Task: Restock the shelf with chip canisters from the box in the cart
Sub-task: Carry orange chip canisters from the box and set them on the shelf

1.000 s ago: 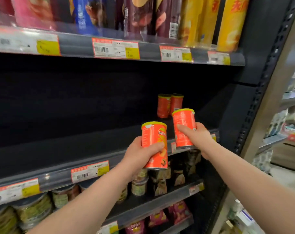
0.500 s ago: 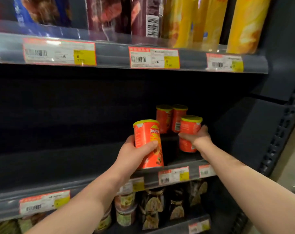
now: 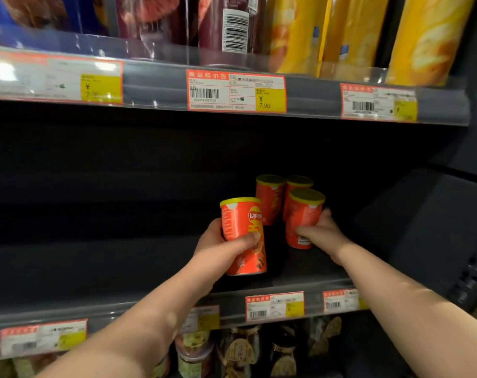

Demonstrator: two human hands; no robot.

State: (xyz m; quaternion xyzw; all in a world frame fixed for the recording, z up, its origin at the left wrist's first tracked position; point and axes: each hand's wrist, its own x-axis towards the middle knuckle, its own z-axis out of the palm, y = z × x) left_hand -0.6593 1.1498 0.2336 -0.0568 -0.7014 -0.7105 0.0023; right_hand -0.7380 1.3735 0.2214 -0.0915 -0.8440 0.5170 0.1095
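My left hand [image 3: 221, 245] grips an orange chip canister with a yellow lid [image 3: 242, 227], upright, its base at the front of the dark middle shelf [image 3: 123, 268]. My right hand [image 3: 320, 233] holds a second orange canister [image 3: 302, 214] standing on the shelf, right of the first and further in. Two more orange canisters [image 3: 270, 199] [image 3: 297, 186] stand side by side behind it, near the back. The cart and box are out of view.
The upper shelf carries tall yellow canisters [image 3: 349, 31] and dark red ones [image 3: 226, 23] behind a rail of price tags [image 3: 236, 91]. Jars [image 3: 242, 350] fill the shelf below. A dark side panel [image 3: 422, 227] closes the shelf on the right. The shelf's left part is dark and bare.
Both hands moved forward and down into the shelf. The right canister went from in front of the shelf edge to standing near the two rear canisters; the left one lowered onto the shelf.
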